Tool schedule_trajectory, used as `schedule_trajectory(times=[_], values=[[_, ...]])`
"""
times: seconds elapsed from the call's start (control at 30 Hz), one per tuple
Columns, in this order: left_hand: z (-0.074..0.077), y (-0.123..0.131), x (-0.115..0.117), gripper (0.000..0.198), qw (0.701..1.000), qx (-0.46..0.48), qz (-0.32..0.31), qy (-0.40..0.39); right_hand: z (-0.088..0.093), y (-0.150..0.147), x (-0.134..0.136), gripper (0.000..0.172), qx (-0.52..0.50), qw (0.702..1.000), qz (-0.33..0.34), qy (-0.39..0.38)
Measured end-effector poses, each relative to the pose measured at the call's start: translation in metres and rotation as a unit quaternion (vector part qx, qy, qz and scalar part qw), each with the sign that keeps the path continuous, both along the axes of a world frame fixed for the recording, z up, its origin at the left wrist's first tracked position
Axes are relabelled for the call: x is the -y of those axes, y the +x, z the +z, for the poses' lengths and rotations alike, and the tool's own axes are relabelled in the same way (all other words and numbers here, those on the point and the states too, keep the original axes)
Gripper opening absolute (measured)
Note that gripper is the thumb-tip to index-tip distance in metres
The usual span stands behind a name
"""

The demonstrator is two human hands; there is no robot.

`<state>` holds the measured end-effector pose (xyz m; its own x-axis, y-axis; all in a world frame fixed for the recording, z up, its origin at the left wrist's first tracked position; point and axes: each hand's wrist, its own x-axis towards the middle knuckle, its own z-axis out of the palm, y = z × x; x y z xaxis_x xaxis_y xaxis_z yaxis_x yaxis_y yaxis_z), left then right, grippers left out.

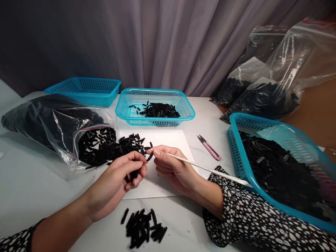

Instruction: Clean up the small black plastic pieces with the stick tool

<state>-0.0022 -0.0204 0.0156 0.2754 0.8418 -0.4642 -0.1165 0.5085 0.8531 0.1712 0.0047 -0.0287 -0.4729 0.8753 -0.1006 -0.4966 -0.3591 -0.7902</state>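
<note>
My left hand (112,182) is closed, with several small black strips (134,174) tucked in its curled fingers. One more black strip (150,156) stands at its fingertips, between the two hands. My right hand (178,168) pinches a long thin white stick (207,168) that slants back over the wrist; its front end reaches the fingertips beside that strip. Both hands are above a white sheet (162,187). A heap of black strips (128,145) lies behind the left hand, spilling from a clear zip bag (57,122). Nearer me is a smaller pile of strips (141,227).
Pink-handled thread snips (210,147) lie right of the sheet. Behind it stands a blue basket (120,108) with black strips, beside another blue basket (110,99). A large blue basket (233,140) of black pieces is at right, near clear bags (286,66).
</note>
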Motion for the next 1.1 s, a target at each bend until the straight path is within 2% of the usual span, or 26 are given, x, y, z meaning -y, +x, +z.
schedule_trajectory(times=[0.03, 0.1, 0.33, 0.47, 0.57, 0.67, 0.83, 1.1], values=[[0.0, -0.0002, -0.0002, 0.009, 1.0, 0.015, 0.009, -0.015, -0.0001, 0.0002, -0.0004, 0.018, -0.004, 1.0, 0.001, 0.0], [-0.0007, 0.0, -0.0006, 0.018, 0.999, 0.032, 0.021, -0.028, -0.0005, 0.0004, -0.0011, 0.018, -0.009, 1.0, 0.0, -0.001], [-0.006, 0.0018, -0.0026, 0.025, 0.999, 0.0, 0.029, 0.029, -0.0019, 0.0004, -0.0007, 0.019, -0.005, 1.0, 0.0, 0.008], [-0.0089, 0.0005, -0.0029, 0.033, 0.998, -0.02, 0.058, 0.032, -0.0019, -0.0008, 0.0002, 0.017, 0.004, 1.0, -0.017, 0.004], [-0.0092, 0.0003, -0.0025, 0.04, 0.996, -0.024, 0.074, 0.03, -0.0012, -0.0025, 0.0017, 0.023, 0.015, 1.0, -0.009, -0.011], [-0.0083, 0.0012, -0.0018, 0.044, 0.996, -0.021, 0.078, 0.034, -0.0003, -0.0051, 0.0044, 0.032, 0.071, 0.997, 0.006, 0.014], [-0.008, 0.0028, -0.0005, 0.043, 0.996, -0.007, 0.075, 0.042, -0.0002, -0.009, 0.0081, 0.034, 0.125, 0.991, -0.006, 0.044], [-0.0086, 0.0016, -0.0014, 0.031, 0.996, 0.019, 0.082, 0.037, 0.0057, -0.0066, 0.0065, 0.034, 0.11, 0.992, -0.056, 0.027]])
